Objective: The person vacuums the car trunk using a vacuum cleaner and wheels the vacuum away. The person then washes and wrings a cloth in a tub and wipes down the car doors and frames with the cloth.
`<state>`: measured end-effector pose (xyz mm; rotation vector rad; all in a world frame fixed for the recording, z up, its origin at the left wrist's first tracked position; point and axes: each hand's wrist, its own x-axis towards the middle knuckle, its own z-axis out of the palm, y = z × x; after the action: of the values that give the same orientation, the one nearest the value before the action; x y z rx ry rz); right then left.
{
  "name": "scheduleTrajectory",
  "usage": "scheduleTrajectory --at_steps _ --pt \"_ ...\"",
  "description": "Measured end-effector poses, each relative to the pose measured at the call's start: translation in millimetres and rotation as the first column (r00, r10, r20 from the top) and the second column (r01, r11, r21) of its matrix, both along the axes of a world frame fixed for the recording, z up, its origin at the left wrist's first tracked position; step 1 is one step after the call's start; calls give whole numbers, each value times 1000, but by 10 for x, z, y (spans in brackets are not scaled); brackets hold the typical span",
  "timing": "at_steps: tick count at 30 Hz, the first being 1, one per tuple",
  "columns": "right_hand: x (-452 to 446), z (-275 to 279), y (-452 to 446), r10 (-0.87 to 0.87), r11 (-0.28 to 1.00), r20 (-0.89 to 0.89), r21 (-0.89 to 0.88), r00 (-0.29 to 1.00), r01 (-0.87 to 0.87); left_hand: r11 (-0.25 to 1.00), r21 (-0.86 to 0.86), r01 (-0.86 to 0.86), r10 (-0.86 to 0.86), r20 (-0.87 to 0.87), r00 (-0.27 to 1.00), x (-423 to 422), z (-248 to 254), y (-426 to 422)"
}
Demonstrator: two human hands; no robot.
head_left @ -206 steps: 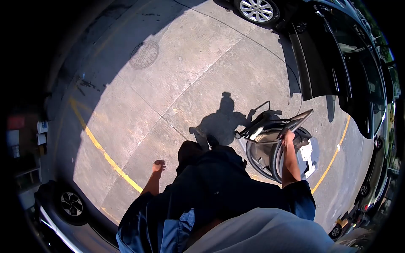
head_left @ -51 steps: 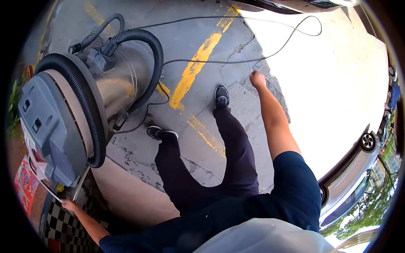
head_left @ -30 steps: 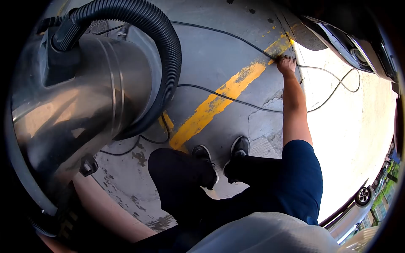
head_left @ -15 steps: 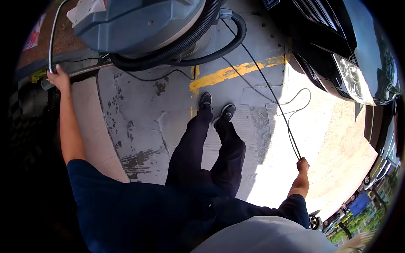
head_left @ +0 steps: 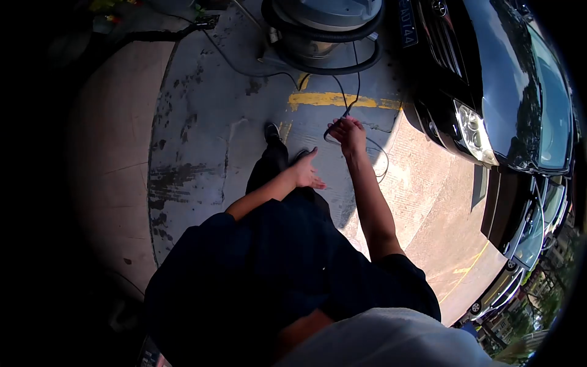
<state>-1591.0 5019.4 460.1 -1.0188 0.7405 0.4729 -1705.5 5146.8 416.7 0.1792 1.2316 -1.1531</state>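
Note:
My right hand (head_left: 350,136) is closed around a dark power cable (head_left: 386,160) in front of me, with a small bend of it by the fingers. From there, strands run up towards a drum vacuum cleaner (head_left: 318,46), and a loop hangs below the hand. My left hand (head_left: 309,172) is held out before my waist, fingers spread and nothing in them. A black ribbed hose (head_left: 333,37) wraps around the vacuum's grey and metal body.
A black car (head_left: 483,92) stands at the right, its headlight (head_left: 472,128) nearest me. A painted yellow line (head_left: 333,100) crosses the concrete between my feet and the vacuum. More cable (head_left: 244,72) trails along the ground at the upper left. Other parked cars (head_left: 507,287) are further right.
My left hand has let go of the metal tube and come in before my waist. My right hand has moved inward and forward with the cable. The vacuum appears farther off.

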Motion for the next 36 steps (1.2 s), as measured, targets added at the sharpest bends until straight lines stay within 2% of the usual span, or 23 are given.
scheduleTrajectory --at_steps 2,3,4,5,6,7,8,10,12,14,16,18,20,21,22,23,26,27,28,30,33,34,36 --pt "191 534 889 -25 968 125 252 992 -7 855 -265 -445 453 -33 891 12 -129 109" --pt "234 865 1227 -39 944 166 330 985 -18 700 -233 -675 714 209 669 116 6 261" --pt "271 1144 1456 -53 915 202 402 978 -33 522 -131 -843 846 203 492 286 -211 564" --pt "318 1408 1604 -79 909 246 416 966 -32 242 -254 -936 969 11 247 440 -496 1033" --pt "373 1602 1702 -102 902 288 430 952 -33 175 -180 -968 984 70 165 637 -173 1552" --pt "477 1663 1718 -130 890 328 454 936 -35 120 -252 -960 988 127 91 796 -125 2039" --pt "592 1714 1685 -159 878 363 478 918 -38 104 -246 -964 976 211 51 964 108 2489" --pt "684 1941 1621 -283 858 339 508 897 79 210 -462 -861 905 425 -7 1274 594 3245" --pt "666 1930 1528 -294 865 333 492 896 101 344 -490 -801 648 741 -175 1505 1225 3685" --pt "603 1748 1594 -281 848 233 515 931 126 482 -490 -726 402 860 -313 1715 1489 4059" --pt "618 1473 1701 -216 831 194 551 957 76 550 -295 -781 233 953 -196 1762 1559 4121" --pt "701 1100 1775 -222 833 73 533 972 150 595 61 -801 68 990 126 1571 1484 3753" --pt "598 1044 1985 -227 808 8 559 974 184 560 593 -579 -42 718 695 1348 1064 3196" --pt "456 1223 2152 -274 820 36 531 961 214 704 545 -456 82 574 815 1223 685 2974" --pt "376 1235 2194 -241 798 40 577 970 174 835 263 -484 391 335 857 1137 226 2816" --pt "300 1237 2219 -219 785 18 597 976 165 786 132 -603 585 154 796 1044 394 2584" --pt "85 1286 2074 -229 844 -21 494 973 209 355 -86 -931 912 252 324 1162 -385 2613" --pt "36 1202 1930 -227 853 -29 476 973 213 355 84 -931 858 366 361 1331 -349 2746" --pt "-48 1056 1752 -219 861 -45 460 975 215 321 259 -911 785 465 409 1458 -264 2918" --pt "-58 823 1620 -136 888 -28 440 990 134 595 246 -766 259 843 471 1659 -147 3288" --pt "-136 400 1692 90 918 -35 390 995 -70 560 181 -809 -38 981 193 2068 1133 3399" --pt "-65 223 1766 157 926 -64 356 985 -125 555 144 -819 -120 988 93 2212 1326 3466" --pt "-10 -24 1899 281 932 -142 277 949 -234 584 251 -772 -373 928 20 2355 1488 3536"
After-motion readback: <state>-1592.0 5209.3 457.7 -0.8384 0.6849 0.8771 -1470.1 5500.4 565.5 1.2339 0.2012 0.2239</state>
